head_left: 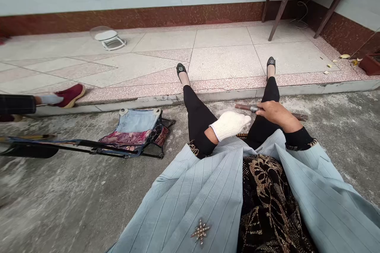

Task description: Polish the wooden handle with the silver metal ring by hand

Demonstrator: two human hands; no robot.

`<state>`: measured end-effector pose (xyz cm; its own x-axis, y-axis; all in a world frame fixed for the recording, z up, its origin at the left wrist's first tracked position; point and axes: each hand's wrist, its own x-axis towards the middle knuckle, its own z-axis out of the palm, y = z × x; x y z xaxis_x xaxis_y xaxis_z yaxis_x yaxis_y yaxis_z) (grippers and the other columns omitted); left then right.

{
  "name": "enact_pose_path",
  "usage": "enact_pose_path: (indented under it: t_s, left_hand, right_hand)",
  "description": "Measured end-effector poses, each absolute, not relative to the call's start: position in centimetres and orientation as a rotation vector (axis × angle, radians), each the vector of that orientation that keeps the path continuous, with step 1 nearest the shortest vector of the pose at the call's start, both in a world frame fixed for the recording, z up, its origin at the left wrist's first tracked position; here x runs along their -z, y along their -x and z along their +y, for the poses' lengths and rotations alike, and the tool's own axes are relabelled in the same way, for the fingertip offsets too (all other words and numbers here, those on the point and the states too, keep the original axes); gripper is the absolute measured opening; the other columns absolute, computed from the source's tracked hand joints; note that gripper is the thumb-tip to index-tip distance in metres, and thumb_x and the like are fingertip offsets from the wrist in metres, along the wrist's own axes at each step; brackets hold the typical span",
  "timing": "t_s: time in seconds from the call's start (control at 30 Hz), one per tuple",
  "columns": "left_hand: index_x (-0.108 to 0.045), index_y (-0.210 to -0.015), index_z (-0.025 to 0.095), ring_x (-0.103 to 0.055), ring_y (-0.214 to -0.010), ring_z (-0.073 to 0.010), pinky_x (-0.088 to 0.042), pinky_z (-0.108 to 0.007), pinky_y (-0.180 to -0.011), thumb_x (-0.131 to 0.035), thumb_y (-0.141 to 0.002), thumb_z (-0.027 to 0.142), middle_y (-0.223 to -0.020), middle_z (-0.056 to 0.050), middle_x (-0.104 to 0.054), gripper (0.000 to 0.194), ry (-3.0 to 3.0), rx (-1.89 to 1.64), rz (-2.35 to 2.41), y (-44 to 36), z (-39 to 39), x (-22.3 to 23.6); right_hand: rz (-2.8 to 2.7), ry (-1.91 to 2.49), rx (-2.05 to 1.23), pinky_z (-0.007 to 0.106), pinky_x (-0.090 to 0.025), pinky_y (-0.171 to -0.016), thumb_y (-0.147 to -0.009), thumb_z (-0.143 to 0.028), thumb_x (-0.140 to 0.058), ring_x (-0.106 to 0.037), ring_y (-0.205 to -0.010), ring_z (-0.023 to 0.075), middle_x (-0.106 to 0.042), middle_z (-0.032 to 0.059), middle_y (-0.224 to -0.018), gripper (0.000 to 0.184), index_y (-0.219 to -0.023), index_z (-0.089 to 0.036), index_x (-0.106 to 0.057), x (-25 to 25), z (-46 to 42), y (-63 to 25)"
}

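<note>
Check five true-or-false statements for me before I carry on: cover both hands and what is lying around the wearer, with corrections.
1. The left hand wears a white glove. True.
2. The right hand wears a matching glove. False: the right hand is bare.
3. The right hand grips a rod-like tool. True.
4. A white stool stands on the raised tiled floor. True.
5. The fabric folding seat is on the raised tiled floor too. False: the fabric folding seat is on the rough lower ground, to the wearer's left.
</note>
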<state>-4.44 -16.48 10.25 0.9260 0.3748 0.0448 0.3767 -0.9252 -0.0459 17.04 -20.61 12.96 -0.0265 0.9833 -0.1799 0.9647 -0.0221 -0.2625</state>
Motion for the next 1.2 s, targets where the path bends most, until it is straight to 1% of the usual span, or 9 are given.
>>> enact_pose_path:
  t_s: [0.1,0.2,0.3,0.4,0.57,0.73,0.83,1.0,1.2]
  left_hand:
    - [-0.064,-0.104,0.021,-0.066,-0.073,-0.0188,-0.039,-0.027,-0.061,-0.042,-0.098,0.030,-0.082,-0.006,-0.069,0.024,3.036,0.066,-0.631,4.8,-15.6,-11.0]
    - [-0.065,-0.106,0.021,-0.067,-0.079,-0.0182,-0.041,-0.027,-0.065,-0.042,-0.099,0.036,-0.091,-0.006,-0.071,0.028,3.151,0.102,-0.653,5.0,-14.5,-11.5]
    - [-0.065,-0.112,0.020,-0.067,-0.086,-0.0171,-0.044,-0.027,-0.074,-0.040,-0.101,0.035,-0.099,-0.005,-0.072,0.031,3.389,0.170,-0.651,5.2,-13.8,-11.5]
    - [-0.066,-0.110,0.017,-0.065,-0.086,-0.0158,-0.046,-0.026,-0.078,-0.037,-0.102,0.033,-0.097,-0.005,-0.071,0.034,3.570,0.309,-0.774,5.1,-13.9,-10.8]
    - [-0.066,-0.104,0.019,-0.063,-0.081,-0.0152,-0.044,-0.025,-0.077,-0.037,-0.102,0.037,-0.089,-0.001,-0.069,0.034,3.592,0.278,-0.837,4.3,-15.5,-9.0]
    - [-0.064,-0.106,0.022,-0.065,-0.080,-0.0166,-0.042,-0.026,-0.070,-0.035,-0.102,0.038,-0.090,-0.003,-0.069,0.034,3.328,0.124,-0.691,4.0,-16.7,-8.5]
    - [-0.064,-0.104,0.020,-0.065,-0.076,-0.0183,-0.040,-0.027,-0.065,-0.035,-0.102,0.038,-0.086,-0.006,-0.069,0.034,3.150,0.089,-0.646,4.6,-16.5,-8.9]
    - [-0.065,-0.101,0.019,-0.066,-0.082,-0.0184,-0.042,-0.026,-0.068,-0.039,-0.101,0.036,-0.092,-0.006,-0.070,0.031,3.207,0.120,-0.629,5.6,-15.2,-9.8]
    - [-0.066,-0.108,0.019,-0.065,-0.090,-0.0154,-0.045,-0.024,-0.082,-0.038,-0.101,0.037,-0.103,-0.003,-0.071,0.034,3.749,0.262,-0.479,6.0,-14.4,-9.4]
  right_hand:
    - [-2.418,2.082,-0.720,0.029,-0.037,-0.065,-0.088,-0.029,-0.058,-0.063,-0.081,0.0213,-0.072,0.0108,-0.088,0.022,-0.095,-0.016,-0.074,-13.2,-20.8,-16.6]
    - [-2.477,1.743,-1.153,0.027,-0.038,-0.063,-0.088,-0.027,-0.056,-0.060,-0.068,0.0162,-0.069,0.0050,-0.075,0.021,-0.092,-0.017,-0.074,-13.6,-21.1,-16.7]
    - [-2.336,1.369,-1.475,0.025,-0.040,-0.062,-0.087,-0.033,-0.058,-0.057,-0.065,0.0133,-0.067,0.0011,-0.077,0.025,-0.100,-0.018,-0.074,-14.2,-21.7,-17.2]
    - [-2.109,1.242,-1.384,0.025,-0.040,-0.062,-0.086,-0.040,-0.061,-0.054,-0.067,0.0121,-0.064,-0.0004,-0.076,0.033,-0.107,-0.018,-0.073,-14.9,-22.1,-17.7]
    - [-1.750,1.341,-1.092,0.025,-0.037,-0.057,-0.087,-0.045,-0.060,-0.049,-0.061,0.0116,-0.060,0.0015,-0.073,0.032,-0.091,-0.014,-0.070,-14.2,-21.7,-18.2]
    - [-1.844,1.737,-0.718,0.027,-0.036,-0.061,-0.088,-0.036,-0.057,-0.054,-0.066,0.0154,-0.062,0.0026,-0.069,0.025,-0.094,-0.016,-0.071,-12.3,-20.6,-18.2]
    - [-2.046,1.939,-0.650,0.028,-0.036,-0.063,-0.088,-0.031,-0.057,-0.056,-0.068,0.0164,-0.066,0.0047,-0.072,0.020,-0.088,-0.017,-0.071,-12.2,-20.6,-17.8]
    - [-2.328,1.752,-1.249,0.026,-0.037,-0.058,-0.084,-0.025,-0.057,-0.055,-0.061,0.0139,-0.064,0.0030,-0.068,0.018,-0.087,-0.016,-0.073,-13.6,-21.5,-17.1]
    - [-2.322,1.213,-1.708,0.024,-0.039,-0.058,-0.086,-0.038,-0.062,-0.051,-0.062,0.0106,-0.064,0.0007,-0.074,0.033,-0.104,-0.014,-0.076,-14.8,-22.2,-17.9]
